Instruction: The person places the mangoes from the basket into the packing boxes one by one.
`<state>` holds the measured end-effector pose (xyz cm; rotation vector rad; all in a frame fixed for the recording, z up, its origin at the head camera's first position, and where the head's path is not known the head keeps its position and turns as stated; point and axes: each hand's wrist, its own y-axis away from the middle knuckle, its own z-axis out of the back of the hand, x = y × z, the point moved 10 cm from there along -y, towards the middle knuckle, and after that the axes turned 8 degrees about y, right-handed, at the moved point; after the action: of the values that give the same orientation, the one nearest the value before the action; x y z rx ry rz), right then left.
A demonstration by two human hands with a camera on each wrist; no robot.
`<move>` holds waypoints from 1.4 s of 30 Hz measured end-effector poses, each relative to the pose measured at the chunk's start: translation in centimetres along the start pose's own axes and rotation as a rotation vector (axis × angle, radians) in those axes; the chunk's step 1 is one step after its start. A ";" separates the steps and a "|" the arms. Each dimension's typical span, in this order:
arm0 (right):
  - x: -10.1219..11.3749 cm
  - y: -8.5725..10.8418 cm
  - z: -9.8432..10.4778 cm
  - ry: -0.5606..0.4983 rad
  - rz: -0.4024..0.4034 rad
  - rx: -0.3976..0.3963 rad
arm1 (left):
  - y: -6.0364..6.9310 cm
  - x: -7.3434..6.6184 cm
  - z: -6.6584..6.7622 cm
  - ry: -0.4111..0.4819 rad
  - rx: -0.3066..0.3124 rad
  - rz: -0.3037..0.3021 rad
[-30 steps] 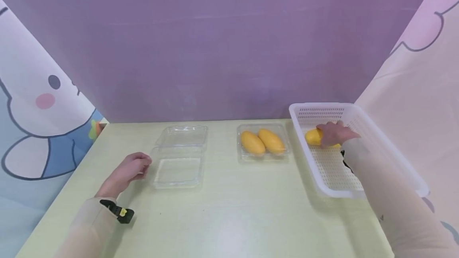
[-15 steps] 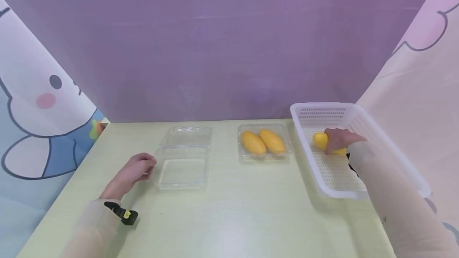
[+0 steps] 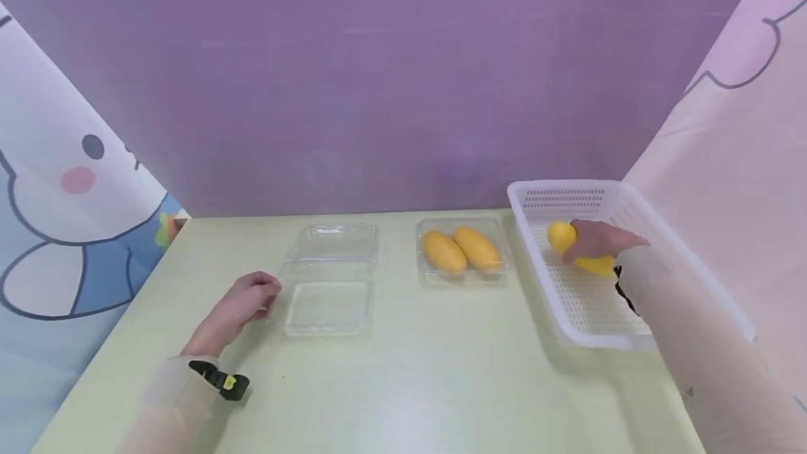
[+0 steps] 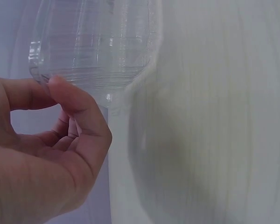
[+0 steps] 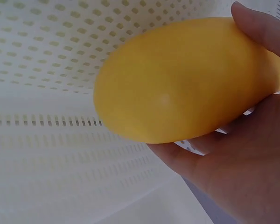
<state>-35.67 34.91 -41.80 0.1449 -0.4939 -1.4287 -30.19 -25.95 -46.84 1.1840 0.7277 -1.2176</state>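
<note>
My right hand [image 3: 595, 240] grips a yellow mango [image 5: 177, 84] inside the white perforated basket [image 3: 555, 307]. In the right wrist view the thumb lies over one side of the mango and the fingers lie along the other. My left hand [image 3: 249, 298] pinches the near-left edge of an opened clear plastic clamshell box [image 3: 329, 307], its lid [image 3: 334, 242] folded back on the far side. The left wrist view has thumb and index finger at the box's corner [image 4: 46, 77]. Nothing lies in this box.
Between the two hands' work, toward the back of the table [image 3: 403, 384], stands a second clear box [image 3: 463, 280] with two mangoes [image 3: 444, 251] side by side. A purple backdrop [image 3: 378, 90] rises behind, with printed cloth at both sides.
My left hand has drawn the opened clamshell box a little to the right. My right hand has closed round the mango and shifted slightly right; the mango has tilted and appears raised.
</note>
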 end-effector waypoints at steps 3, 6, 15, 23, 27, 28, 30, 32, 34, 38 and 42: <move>0.4 0.3 0.3 -0.013 -0.001 -0.006 | 0.0 -0.3 -0.4 -0.001 0.005 -0.011; 0.6 0.4 0.6 -0.002 0.000 -0.023 | 0.0 -0.6 -0.8 0.008 0.007 -0.019; 1.7 1.5 1.6 -0.013 0.016 -0.059 | 0.1 -0.9 -1.8 0.034 0.002 -0.022; 2.7 2.4 2.6 -0.025 0.066 -0.093 | 0.2 -0.9 -2.2 0.032 -0.001 -0.023; 3.2 2.4 3.3 -0.018 0.091 -0.121 | 0.3 -0.9 -2.5 0.036 0.007 -0.024; 3.4 2.4 3.4 -0.020 0.098 -0.125 | 0.3 -0.9 -2.5 0.038 0.008 -0.023; 3.6 2.4 3.6 -0.018 0.108 -0.136 | 0.4 -0.9 -2.6 0.040 0.010 -0.020; 3.8 2.4 3.8 -0.011 0.109 -0.149 | 0.5 -1.0 -2.7 0.043 0.011 -0.018; 4.1 2.5 3.9 -0.010 0.108 -0.156 | 0.5 -1.0 -2.7 0.046 0.011 -0.018; 4.8 2.7 4.3 -0.008 0.117 -0.177 | 0.5 -0.9 -2.8 0.051 0.013 -0.020; 5.8 3.1 5.0 -0.014 0.143 -0.207 | 0.4 -0.8 -2.9 0.055 0.011 -0.019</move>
<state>-34.52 30.70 -34.77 -0.0656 -0.3574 -1.3326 -29.52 -22.99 -46.78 1.2266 0.7757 -1.2098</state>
